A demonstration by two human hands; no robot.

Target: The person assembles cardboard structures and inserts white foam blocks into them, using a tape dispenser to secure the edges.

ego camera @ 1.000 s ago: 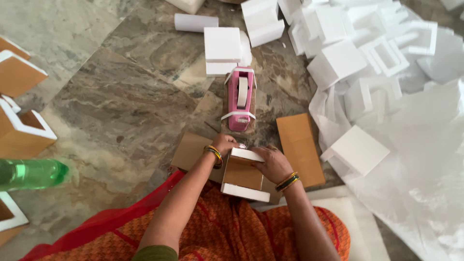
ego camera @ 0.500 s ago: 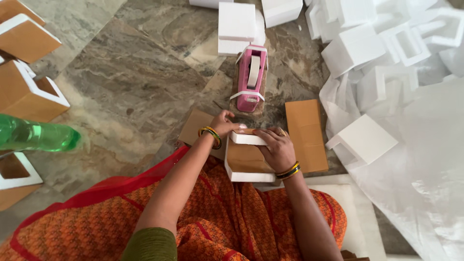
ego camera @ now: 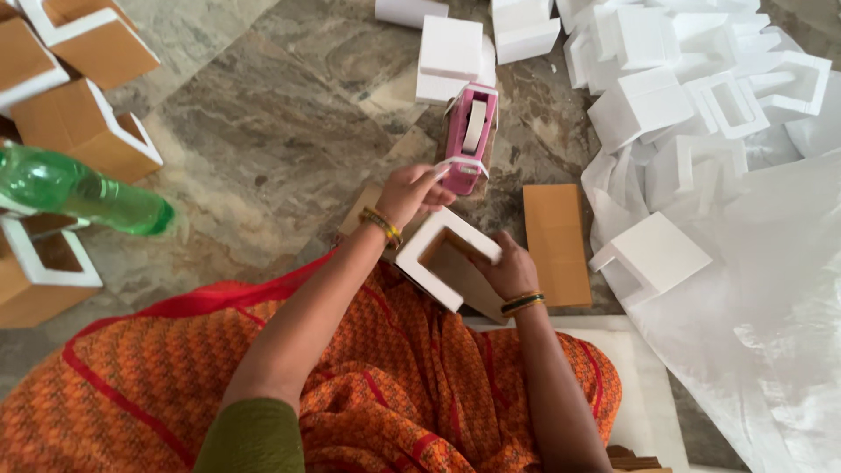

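Glossy pink plastic tape dispenser (ego camera: 470, 140), matt brown cardboard box with white foam frame (ego camera: 447, 260), flat matt cardboard sheet (ego camera: 555, 243) right of it, polished veined stone floor (ego camera: 263, 131), matt white foam blocks (ego camera: 666, 79) far right, shiny green plastic bottle (ego camera: 79, 188) left.

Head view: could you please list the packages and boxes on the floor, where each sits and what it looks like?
Brown box with white foam frame: held by right hand, tilted, open.
Pink tape dispenser: upright, at left hand.
Brown card panel: flat, right of the box.
Framed brown boxes: stacked, upper left.
White foam pieces: heaped, upper right.
Green bottle: left edge.
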